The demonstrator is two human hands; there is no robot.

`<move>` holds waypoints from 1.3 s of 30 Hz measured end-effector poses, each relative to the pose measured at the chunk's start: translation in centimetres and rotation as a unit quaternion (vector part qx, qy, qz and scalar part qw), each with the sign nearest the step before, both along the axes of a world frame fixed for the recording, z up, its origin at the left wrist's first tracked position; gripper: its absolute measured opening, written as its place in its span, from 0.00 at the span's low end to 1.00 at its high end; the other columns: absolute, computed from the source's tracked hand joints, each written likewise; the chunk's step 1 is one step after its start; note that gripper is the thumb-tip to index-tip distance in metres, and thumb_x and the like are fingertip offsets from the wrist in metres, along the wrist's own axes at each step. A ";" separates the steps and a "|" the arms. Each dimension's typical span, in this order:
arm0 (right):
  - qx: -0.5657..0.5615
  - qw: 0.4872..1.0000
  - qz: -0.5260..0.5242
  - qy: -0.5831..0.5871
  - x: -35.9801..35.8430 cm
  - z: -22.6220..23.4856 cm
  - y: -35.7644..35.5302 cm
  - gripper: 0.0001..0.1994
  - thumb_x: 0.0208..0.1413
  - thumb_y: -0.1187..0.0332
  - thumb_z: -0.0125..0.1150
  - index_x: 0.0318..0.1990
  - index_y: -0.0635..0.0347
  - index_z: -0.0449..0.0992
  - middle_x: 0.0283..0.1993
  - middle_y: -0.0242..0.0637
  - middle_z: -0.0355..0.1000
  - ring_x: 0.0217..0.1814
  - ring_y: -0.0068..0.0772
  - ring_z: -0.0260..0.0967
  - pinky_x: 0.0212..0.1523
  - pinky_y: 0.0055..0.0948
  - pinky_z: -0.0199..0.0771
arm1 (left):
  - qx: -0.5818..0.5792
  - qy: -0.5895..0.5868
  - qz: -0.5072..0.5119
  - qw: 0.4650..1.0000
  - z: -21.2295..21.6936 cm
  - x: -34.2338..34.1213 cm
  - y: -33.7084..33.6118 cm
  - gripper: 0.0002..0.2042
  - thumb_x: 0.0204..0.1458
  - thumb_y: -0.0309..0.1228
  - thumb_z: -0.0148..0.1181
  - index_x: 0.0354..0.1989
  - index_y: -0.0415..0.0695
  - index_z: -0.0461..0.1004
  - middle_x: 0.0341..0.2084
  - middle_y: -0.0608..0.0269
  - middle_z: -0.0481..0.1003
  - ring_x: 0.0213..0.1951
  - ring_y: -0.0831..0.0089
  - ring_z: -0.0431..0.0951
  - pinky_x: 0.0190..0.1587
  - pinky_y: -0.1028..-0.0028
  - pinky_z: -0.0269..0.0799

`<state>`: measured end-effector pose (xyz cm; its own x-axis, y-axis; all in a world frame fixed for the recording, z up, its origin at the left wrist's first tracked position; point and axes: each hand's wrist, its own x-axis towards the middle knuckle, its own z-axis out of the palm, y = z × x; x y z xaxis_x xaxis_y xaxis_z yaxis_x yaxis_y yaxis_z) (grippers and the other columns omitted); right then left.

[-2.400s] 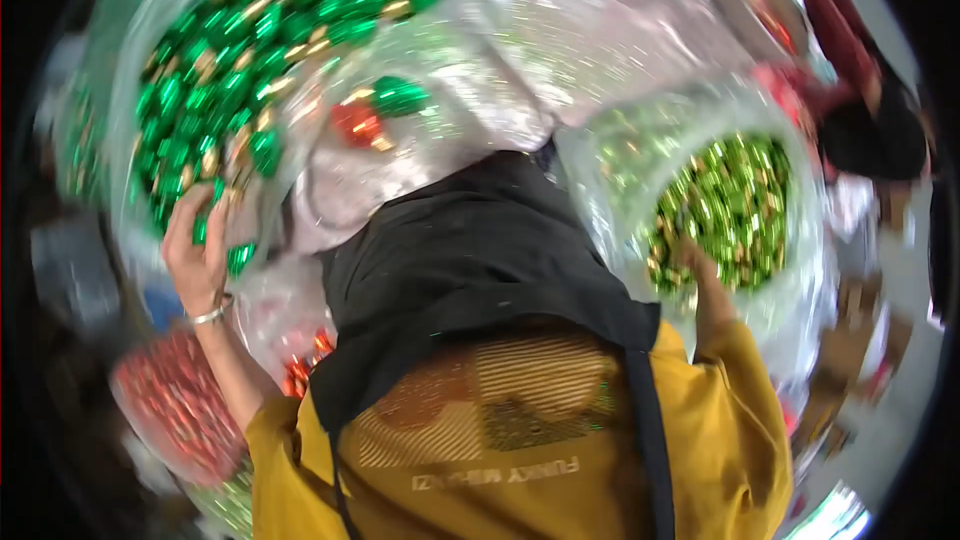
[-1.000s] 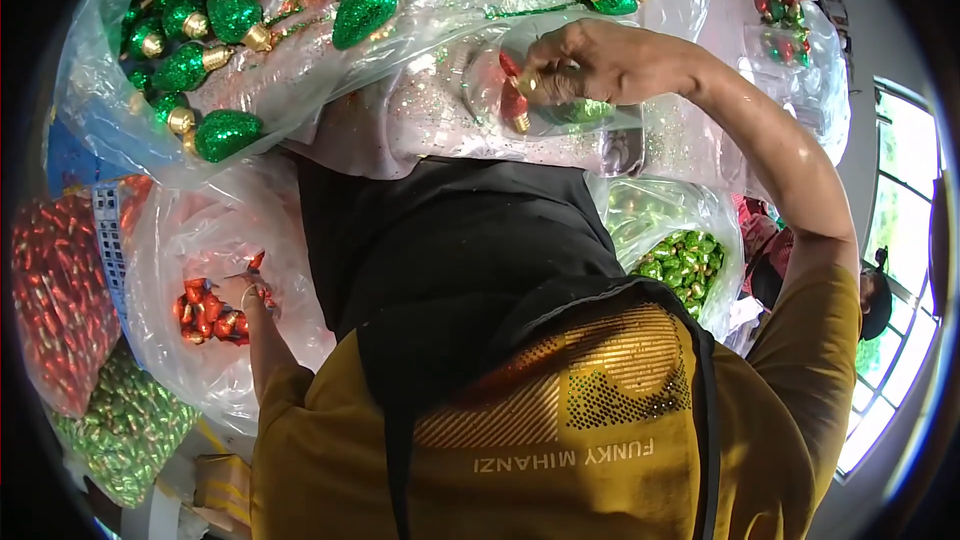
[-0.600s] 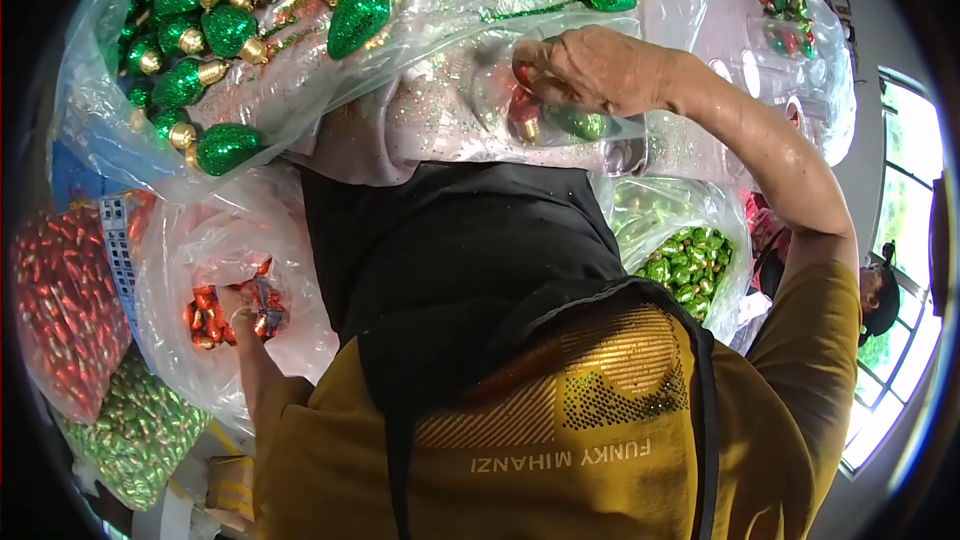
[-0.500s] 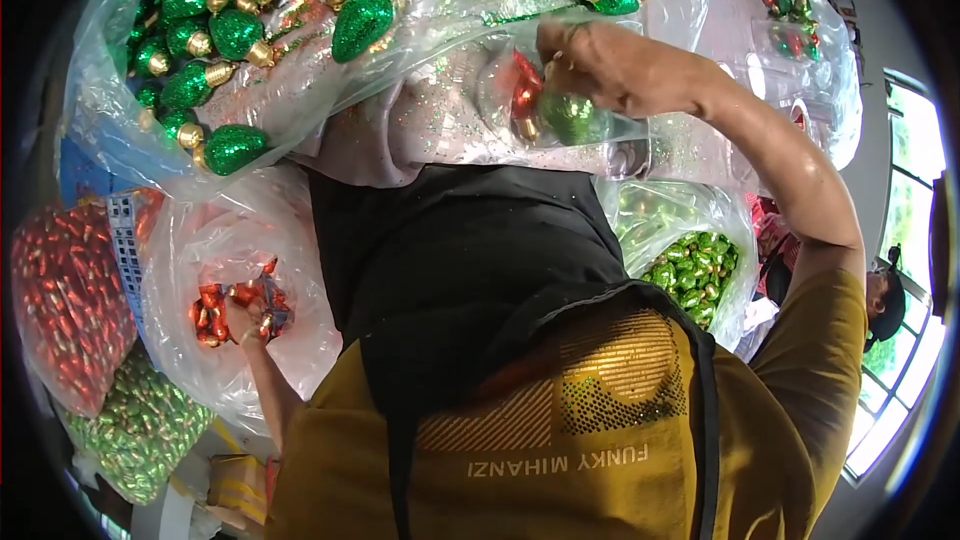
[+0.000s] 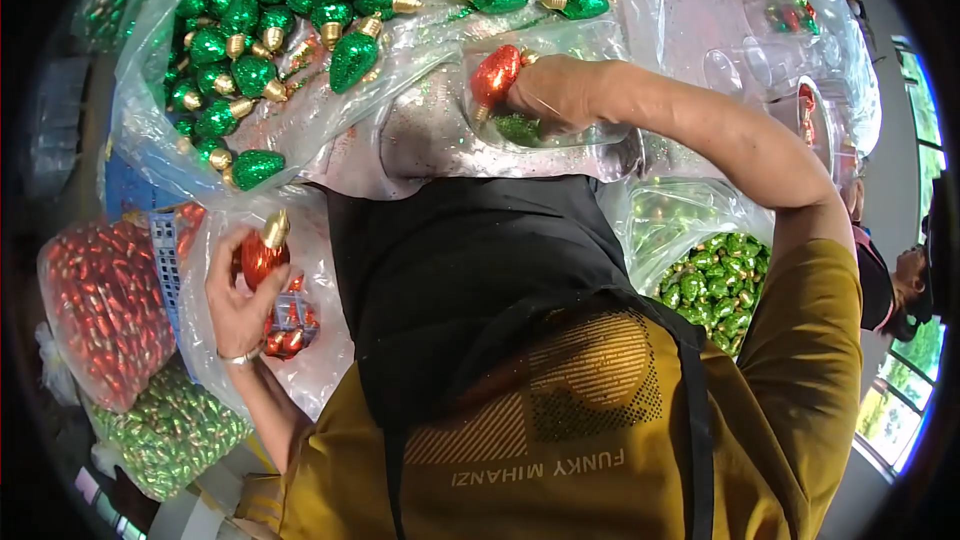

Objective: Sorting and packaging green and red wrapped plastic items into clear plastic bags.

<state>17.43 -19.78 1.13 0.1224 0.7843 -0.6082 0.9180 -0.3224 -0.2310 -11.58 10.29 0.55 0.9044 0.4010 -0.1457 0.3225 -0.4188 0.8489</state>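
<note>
My left hand (image 5: 240, 305) is closed round a red glitter bulb ornament (image 5: 262, 258) with its gold cap up, above a clear plastic bag (image 5: 325, 290) with more red bulbs (image 5: 285, 342) in it. At the table, my right hand (image 5: 560, 90) is over a clear plastic tray (image 5: 600, 135). Its fingertips, partly hidden, close on another red glitter bulb (image 5: 497, 75), whose gold cap lies by the fingers. A green bulb (image 5: 518, 128) sits in the tray under this hand, and a second gold cap shows beside it.
Many green glitter bulbs (image 5: 350, 62) with gold caps lie in an open plastic bag across the table. Small green bulbs (image 5: 715, 280) fill a bag at my right. Bags of red bulbs (image 5: 110, 310) and green bulbs (image 5: 165, 430) stand at far left. Clear packages (image 5: 790, 15) lie far right.
My left hand has risen out of the bag with a red bulb. My right hand has come lower and left into the tray, where a red bulb now lies tilted at its fingers.
</note>
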 end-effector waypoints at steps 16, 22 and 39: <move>0.229 0.899 -0.267 -0.261 12.0 -4.5 -6.3 0.21 0.50 0.61 0.56 0.50 0.62 0.66 0.40 0.52 0.71 0.45 0.49 0.70 0.45 0.43 0.69 | -0.002 -0.221 -0.040 0.975 2.7 10.6 -5.3 0.30 0.38 0.25 0.70 0.52 0.37 0.65 0.45 0.58 0.69 0.46 0.69 0.72 0.52 0.70 0.67; 0.330 0.853 -0.373 -0.155 10.1 -6.7 -6.2 0.24 0.51 0.55 0.57 0.48 0.65 0.65 0.39 0.52 0.72 0.44 0.50 0.70 0.46 0.42 0.70 | 0.147 -0.333 -0.161 0.917 8.0 15.7 -8.9 0.27 0.36 0.27 0.71 0.47 0.38 0.70 0.42 0.56 0.71 0.45 0.65 0.73 0.48 0.71 0.69; 0.604 0.531 -0.510 0.305 -0.4 4.2 -9.9 0.11 0.52 0.64 0.54 0.37 0.63 0.70 0.36 0.40 0.71 0.36 0.34 0.70 0.37 0.30 0.71 | 0.025 -0.260 -0.280 0.924 5.3 23.3 -13.8 0.19 0.40 0.30 0.66 0.42 0.39 0.71 0.35 0.57 0.73 0.36 0.63 0.76 0.39 0.71 0.73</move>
<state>17.07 -29.64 5.36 0.9280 0.3610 0.0925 0.0433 0.1420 -0.9889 11.75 -3.53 5.80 0.9144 -0.1559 0.3735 -0.4029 -0.4385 0.8034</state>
